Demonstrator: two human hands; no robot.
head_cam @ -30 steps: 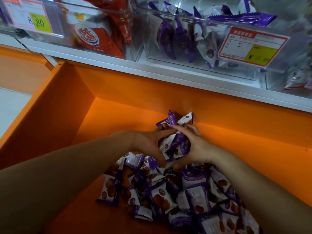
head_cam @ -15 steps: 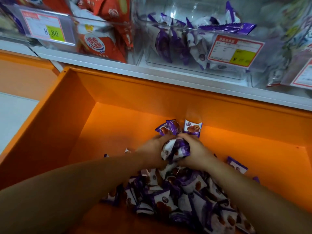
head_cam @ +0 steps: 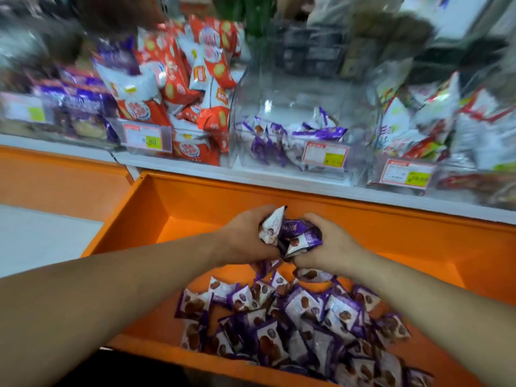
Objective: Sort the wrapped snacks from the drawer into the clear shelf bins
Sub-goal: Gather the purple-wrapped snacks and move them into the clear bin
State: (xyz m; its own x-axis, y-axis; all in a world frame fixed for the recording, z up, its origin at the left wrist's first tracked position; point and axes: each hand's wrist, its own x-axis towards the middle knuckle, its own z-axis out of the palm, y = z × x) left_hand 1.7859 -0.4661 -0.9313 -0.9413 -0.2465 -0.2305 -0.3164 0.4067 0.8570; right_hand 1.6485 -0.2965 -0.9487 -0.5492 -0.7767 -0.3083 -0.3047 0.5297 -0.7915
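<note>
Several purple-wrapped snacks (head_cam: pixel 290 236) are gripped between the curled left hand (head_cam: pixel 245 236) and right hand (head_cam: pixel 329 244), above the drawer pile (head_cam: pixel 293 322)

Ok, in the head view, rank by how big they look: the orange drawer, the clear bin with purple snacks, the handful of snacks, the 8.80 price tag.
1. orange drawer
2. clear bin with purple snacks
3. handful of snacks
4. 8.80 price tag
The handful is nearer the camera; last two unsure.

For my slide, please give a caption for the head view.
Left hand and right hand cup purple snacks over the orange drawer.
</note>
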